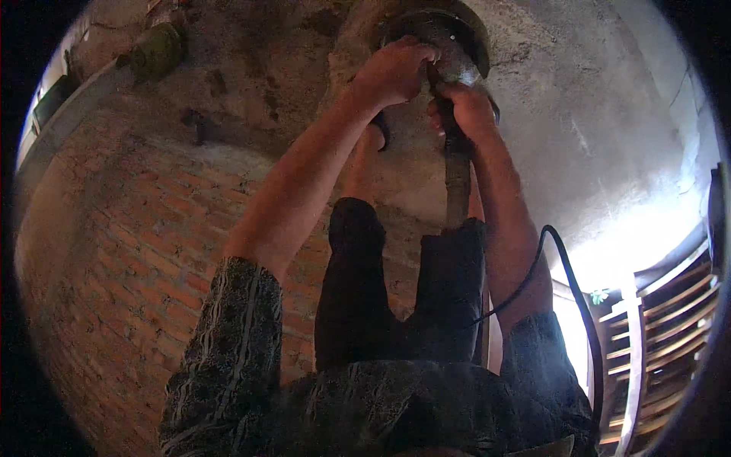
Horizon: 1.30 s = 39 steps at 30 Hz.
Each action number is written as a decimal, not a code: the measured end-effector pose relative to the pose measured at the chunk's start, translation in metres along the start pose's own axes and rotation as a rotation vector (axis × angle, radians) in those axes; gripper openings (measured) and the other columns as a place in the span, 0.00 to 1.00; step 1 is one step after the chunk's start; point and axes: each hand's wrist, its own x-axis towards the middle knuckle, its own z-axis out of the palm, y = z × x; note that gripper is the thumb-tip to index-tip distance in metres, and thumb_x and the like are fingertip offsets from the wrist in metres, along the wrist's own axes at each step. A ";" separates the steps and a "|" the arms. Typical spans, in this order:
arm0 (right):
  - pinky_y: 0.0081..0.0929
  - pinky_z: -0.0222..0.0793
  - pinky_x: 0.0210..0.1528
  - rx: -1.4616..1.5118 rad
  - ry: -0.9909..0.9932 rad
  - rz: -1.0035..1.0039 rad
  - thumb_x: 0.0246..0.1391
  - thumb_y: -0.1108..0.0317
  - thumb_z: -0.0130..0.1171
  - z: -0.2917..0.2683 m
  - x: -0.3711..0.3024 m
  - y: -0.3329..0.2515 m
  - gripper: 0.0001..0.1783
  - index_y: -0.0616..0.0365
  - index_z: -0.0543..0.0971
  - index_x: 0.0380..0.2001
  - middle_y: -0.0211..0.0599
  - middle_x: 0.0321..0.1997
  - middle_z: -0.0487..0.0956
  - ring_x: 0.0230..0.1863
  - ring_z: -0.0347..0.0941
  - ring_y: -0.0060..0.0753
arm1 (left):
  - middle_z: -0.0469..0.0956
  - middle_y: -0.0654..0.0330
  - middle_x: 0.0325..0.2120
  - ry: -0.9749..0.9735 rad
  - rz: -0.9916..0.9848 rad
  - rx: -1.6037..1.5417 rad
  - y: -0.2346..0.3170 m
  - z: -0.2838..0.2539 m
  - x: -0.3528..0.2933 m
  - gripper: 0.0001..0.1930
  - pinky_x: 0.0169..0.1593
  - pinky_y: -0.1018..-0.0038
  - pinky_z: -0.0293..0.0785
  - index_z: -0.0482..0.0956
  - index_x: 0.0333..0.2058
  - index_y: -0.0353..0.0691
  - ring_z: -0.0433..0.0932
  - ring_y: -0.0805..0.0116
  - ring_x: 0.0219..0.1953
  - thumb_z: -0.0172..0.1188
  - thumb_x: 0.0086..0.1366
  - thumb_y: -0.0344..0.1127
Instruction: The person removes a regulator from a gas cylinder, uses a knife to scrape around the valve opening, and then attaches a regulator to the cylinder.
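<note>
left hand [392, 70]: fingers curled, arm stretched forward | right hand [466, 107]: fist clenched, forearm extended | hands close together

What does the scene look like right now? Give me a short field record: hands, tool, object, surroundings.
left hand: gripping the rim of the dark round metal pan
right hand: closed around the long dark handle just below the pan
pan: on a grey concrete floor
cable: black cord loops past the right forearm
surroundings: brick paving to the left, wooden slatted rack at right
</note>
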 end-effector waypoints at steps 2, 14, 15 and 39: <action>0.30 0.69 0.20 0.004 -0.015 0.025 0.62 0.61 0.48 -0.013 0.006 0.025 0.15 0.64 0.74 0.35 0.38 0.21 0.77 0.17 0.73 0.33 | 0.76 0.50 0.44 -0.112 -0.065 0.007 0.017 -0.002 0.013 0.20 0.47 0.59 0.76 0.78 0.44 0.41 0.77 0.49 0.46 0.61 0.49 0.25; 0.48 0.73 0.45 -0.173 0.022 0.450 0.59 0.61 0.43 -0.028 0.028 -0.038 0.19 0.59 0.81 0.38 0.55 0.38 0.80 0.40 0.79 0.56 | 0.80 0.50 0.36 -0.269 -0.038 0.115 0.029 -0.006 0.033 0.16 0.47 0.60 0.77 0.81 0.40 0.40 0.79 0.54 0.44 0.66 0.49 0.34; 0.49 0.73 0.45 -0.263 0.074 0.399 0.59 0.61 0.43 -0.019 0.031 -0.035 0.19 0.59 0.82 0.37 0.55 0.37 0.80 0.39 0.79 0.56 | 0.80 0.50 0.36 -0.276 -0.048 0.124 0.024 -0.010 0.029 0.16 0.47 0.60 0.77 0.81 0.40 0.40 0.79 0.54 0.44 0.66 0.49 0.34; 0.28 0.67 0.18 0.017 0.147 0.090 0.60 0.66 0.50 0.030 0.010 0.012 0.10 0.61 0.77 0.35 0.37 0.23 0.78 0.17 0.71 0.27 | 0.77 0.46 0.38 -0.138 0.073 0.155 0.003 0.010 0.018 0.19 0.50 0.58 0.73 0.79 0.38 0.37 0.76 0.45 0.44 0.66 0.47 0.40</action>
